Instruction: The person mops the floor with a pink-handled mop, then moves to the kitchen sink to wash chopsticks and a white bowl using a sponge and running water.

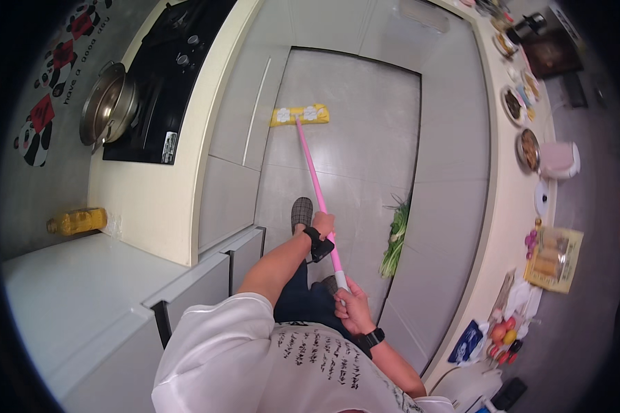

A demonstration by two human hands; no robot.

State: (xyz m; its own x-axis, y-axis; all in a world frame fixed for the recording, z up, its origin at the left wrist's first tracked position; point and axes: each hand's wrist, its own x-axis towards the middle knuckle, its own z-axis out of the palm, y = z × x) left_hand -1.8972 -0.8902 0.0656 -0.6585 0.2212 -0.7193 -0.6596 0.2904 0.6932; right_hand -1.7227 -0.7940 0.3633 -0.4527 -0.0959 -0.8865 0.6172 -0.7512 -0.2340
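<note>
I hold a mop with a long pink handle (315, 180) in both hands. My left hand (322, 224) grips the handle higher along the shaft, with a black band at the wrist. My right hand (352, 303) grips the white end of the handle close to my body and wears a black watch. The yellow mop head (299, 115) with white flower shapes lies flat on the grey tiled floor (365, 131), far ahead of me by the left cabinet base. My foot in a checked slipper (301, 213) stands beside the handle.
A cream counter on the left carries a black gas hob (169, 76) and a steel pot (107, 103); a bottle of yellow oil (77, 221) lies near the wall. Green vegetables (395, 237) lie on the floor at right. The right counter (510, 206) holds dishes, fruit and packets.
</note>
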